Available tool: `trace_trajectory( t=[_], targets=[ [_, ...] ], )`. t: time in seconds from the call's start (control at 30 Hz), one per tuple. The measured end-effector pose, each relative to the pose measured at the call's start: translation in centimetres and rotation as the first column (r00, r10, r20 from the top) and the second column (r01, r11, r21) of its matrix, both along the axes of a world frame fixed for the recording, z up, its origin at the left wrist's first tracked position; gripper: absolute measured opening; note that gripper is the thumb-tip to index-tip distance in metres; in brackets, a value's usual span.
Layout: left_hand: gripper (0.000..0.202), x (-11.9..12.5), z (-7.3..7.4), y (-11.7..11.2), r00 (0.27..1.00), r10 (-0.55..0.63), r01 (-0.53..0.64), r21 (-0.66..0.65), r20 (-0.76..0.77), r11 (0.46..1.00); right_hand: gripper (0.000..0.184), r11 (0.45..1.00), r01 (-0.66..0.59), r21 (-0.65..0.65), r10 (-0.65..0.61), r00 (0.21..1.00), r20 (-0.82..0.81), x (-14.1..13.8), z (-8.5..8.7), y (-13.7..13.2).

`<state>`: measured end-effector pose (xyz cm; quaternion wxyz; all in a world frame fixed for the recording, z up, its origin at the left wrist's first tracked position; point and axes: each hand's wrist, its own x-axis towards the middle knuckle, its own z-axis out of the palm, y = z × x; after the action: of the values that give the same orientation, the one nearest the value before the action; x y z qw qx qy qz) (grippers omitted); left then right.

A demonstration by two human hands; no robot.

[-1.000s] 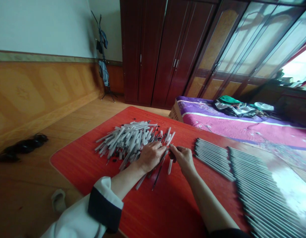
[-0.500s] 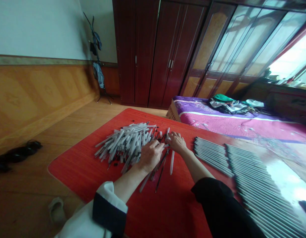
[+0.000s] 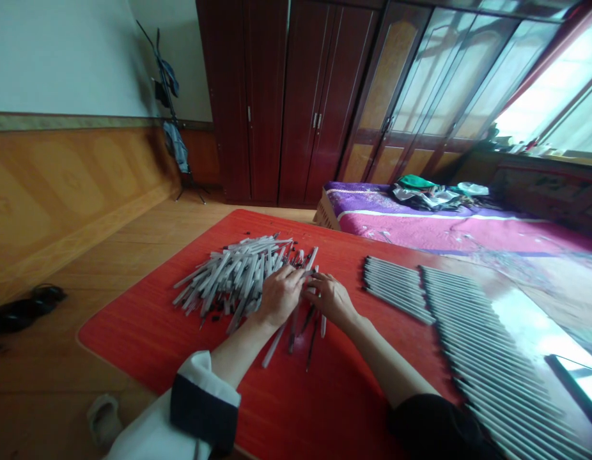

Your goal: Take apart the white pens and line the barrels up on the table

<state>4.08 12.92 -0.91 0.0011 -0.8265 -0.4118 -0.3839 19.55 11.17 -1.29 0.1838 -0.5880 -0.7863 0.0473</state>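
My left hand [image 3: 281, 295] and my right hand [image 3: 333, 299] meet over the red table, fingertips bent inward and nearly touching. Both are closed in a pinch around something small and greyish, mostly hidden by the fingers. Left of my left hand lies a heaped pile of slim whitish tubes [image 3: 229, 275], some with dark ends. Below the hands, a few loose thin sticks, such as a pale tube [image 3: 273, 348] and a dark thin rod [image 3: 312, 348], lie on the tabletop. Small black bits are scattered near the pile.
On the right of the red table [image 3: 296, 415], slim tubes lie in a short row [image 3: 399, 287] and a long row [image 3: 502, 358], dark ends aligned. A dark-edged flat device [image 3: 576, 390] sits at the right edge. Beyond stand a bed [image 3: 420, 233] and wardrobes [image 3: 296, 108].
My right hand has moved left toward my left hand, and the two now meet. The view has turned slightly to the right.
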Motion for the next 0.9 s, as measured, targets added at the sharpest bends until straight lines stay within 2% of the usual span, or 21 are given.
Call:
trace_trajectory(
  t=[0.13, 0.2, 0.23, 0.3, 0.4, 0.47, 0.53, 0.63, 0.77, 0.9],
  targets=[
    [0.02, 0.0, 0.0, 0.0, 1.0, -0.006, 0.005, 0.004, 0.027, 1.0, 0.016, 0.998, 0.053, 0.038, -0.045, 0.98, -0.196, 0.3, 0.3, -0.9],
    [0.02, 0.0, 0.0, 0.0, 0.999, -0.015, 0.015, 0.008, 0.039, 1.0, 0.019, 0.984, 0.175, 0.014, -0.159, 0.922, -0.352, 0.8, 0.7, -1.2],
    [0.02, 0.0, 0.0, 0.0, 0.999, -0.026, 0.025, 0.01, 0.041, 1.0, 0.023, 0.972, 0.234, -0.036, -0.224, 0.864, -0.451, 1.0, 0.8, -1.3],
    [0.019, 0.1, 0.0, -0.1, 0.998, -0.062, 0.062, 0.014, 0.031, 0.998, 0.032, 0.94, 0.284, -0.19, -0.337, 0.68, -0.651, 1.6, 1.0, -1.9],
    [0.02, 0.4, -0.2, -0.4, 0.987, -0.161, 0.161, 0.023, -0.015, 0.987, 0.039, 0.906, 0.177, -0.385, -0.423, 0.331, -0.843, 2.4, 0.7, -3.1],
    [0.021, 0.5, -0.4, -0.5, 0.973, -0.225, 0.227, 0.039, -0.043, 0.973, 0.037, 0.903, 0.09, -0.421, -0.43, 0.142, -0.892, 2.7, 0.2, -3.8],
    [0.021, 0.7, -0.6, -0.5, 0.962, -0.265, 0.268, 0.047, -0.061, 0.962, 0.034, 0.915, 0.023, -0.403, -0.404, 0.014, -0.915, 2.9, -0.2, -4.3],
    [0.02, 0.8, -0.8, -0.5, 0.956, -0.288, 0.29, 0.033, -0.057, 0.956, 0.035, 0.929, -0.03, -0.368, -0.369, -0.08, -0.926, 3.2, -0.6, -4.4],
    [0.017, 0.8, -0.7, -0.5, 0.962, -0.271, 0.271, -0.003, -0.013, 0.963, 0.035, 0.932, -0.062, -0.358, -0.364, -0.153, -0.919, 3.6, -0.5, -4.3],
    [0.015, 0.6, 0.3, -0.9, 0.968, -0.148, 0.156, -0.024, 0.203, 0.987, 0.031, 0.921, -0.072, -0.382, -0.389, -0.177, -0.904, 3.7, -0.2, -4.6]
  ],
)
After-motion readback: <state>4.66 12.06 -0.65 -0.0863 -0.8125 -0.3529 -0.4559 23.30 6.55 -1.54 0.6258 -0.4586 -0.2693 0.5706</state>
